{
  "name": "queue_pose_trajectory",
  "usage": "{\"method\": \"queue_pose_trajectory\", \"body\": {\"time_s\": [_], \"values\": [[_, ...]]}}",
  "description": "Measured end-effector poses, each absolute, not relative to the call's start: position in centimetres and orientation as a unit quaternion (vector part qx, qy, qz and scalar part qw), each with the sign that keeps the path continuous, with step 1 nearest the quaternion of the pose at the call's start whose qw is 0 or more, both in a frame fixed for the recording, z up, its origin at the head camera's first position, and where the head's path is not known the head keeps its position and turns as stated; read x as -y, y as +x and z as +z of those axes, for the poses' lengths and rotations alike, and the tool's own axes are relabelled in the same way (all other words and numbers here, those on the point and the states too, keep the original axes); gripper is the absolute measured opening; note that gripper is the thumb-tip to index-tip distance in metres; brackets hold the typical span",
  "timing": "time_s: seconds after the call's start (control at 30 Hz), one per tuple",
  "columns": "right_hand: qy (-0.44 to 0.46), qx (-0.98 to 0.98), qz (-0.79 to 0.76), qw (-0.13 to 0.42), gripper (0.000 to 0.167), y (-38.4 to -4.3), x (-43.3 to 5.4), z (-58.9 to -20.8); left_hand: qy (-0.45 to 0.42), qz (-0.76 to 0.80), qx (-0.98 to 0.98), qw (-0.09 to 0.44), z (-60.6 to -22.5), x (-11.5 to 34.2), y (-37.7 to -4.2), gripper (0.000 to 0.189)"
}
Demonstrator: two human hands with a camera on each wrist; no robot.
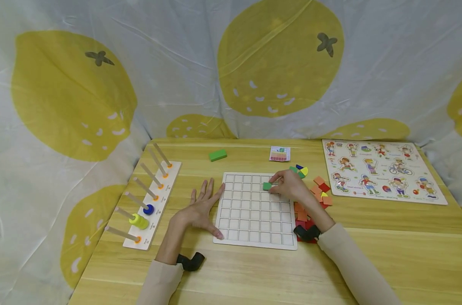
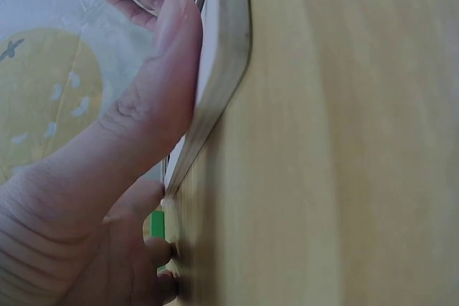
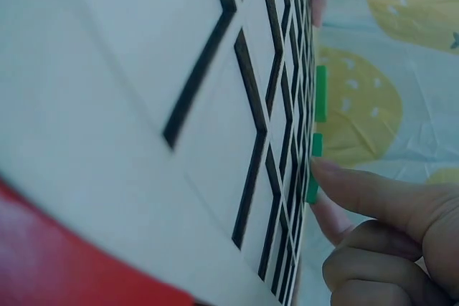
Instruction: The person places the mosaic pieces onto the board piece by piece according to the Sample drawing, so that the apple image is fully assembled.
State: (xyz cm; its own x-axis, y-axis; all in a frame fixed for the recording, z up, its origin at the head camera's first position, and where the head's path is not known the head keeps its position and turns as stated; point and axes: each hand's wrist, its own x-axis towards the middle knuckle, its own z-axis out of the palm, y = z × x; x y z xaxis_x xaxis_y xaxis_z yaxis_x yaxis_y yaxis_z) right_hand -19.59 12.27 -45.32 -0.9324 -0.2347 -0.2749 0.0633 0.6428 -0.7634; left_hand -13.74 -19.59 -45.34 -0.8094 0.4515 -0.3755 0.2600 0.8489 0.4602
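Note:
A pale wooden grid board (image 1: 254, 215) with square cells lies flat on the table. My right hand (image 1: 290, 185) pinches a small green tile (image 1: 267, 186) between thumb and index finger, over the upper right cells. In the right wrist view this green tile (image 3: 313, 168) is at the grid surface, the other fingers curled back. Spread along the board's left side, my left hand (image 1: 200, 210) has its thumb (image 2: 161, 84) at the near left corner and its index finger at the far left edge. Its remaining fingers rest on the table.
Red and orange tiles (image 1: 301, 216) lie loosely right of the board, with green, blue and yellow pieces (image 1: 300, 170) beyond. A green block (image 1: 218, 155) and pattern card (image 1: 279, 153) are behind. A peg stand (image 1: 163, 182) with rings is left; a picture puzzle (image 1: 376, 169) is right.

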Motion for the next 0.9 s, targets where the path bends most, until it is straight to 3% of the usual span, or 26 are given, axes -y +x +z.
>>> {"method": "queue_pose_trajectory", "body": {"time_s": [0.9], "values": [[-0.018, -0.884, -0.436, 0.168, 0.026, -21.5, -12.2, -45.1, 0.193, 0.191, -0.93, 0.246, -45.7, 19.7, -13.8, 0.152]]}}
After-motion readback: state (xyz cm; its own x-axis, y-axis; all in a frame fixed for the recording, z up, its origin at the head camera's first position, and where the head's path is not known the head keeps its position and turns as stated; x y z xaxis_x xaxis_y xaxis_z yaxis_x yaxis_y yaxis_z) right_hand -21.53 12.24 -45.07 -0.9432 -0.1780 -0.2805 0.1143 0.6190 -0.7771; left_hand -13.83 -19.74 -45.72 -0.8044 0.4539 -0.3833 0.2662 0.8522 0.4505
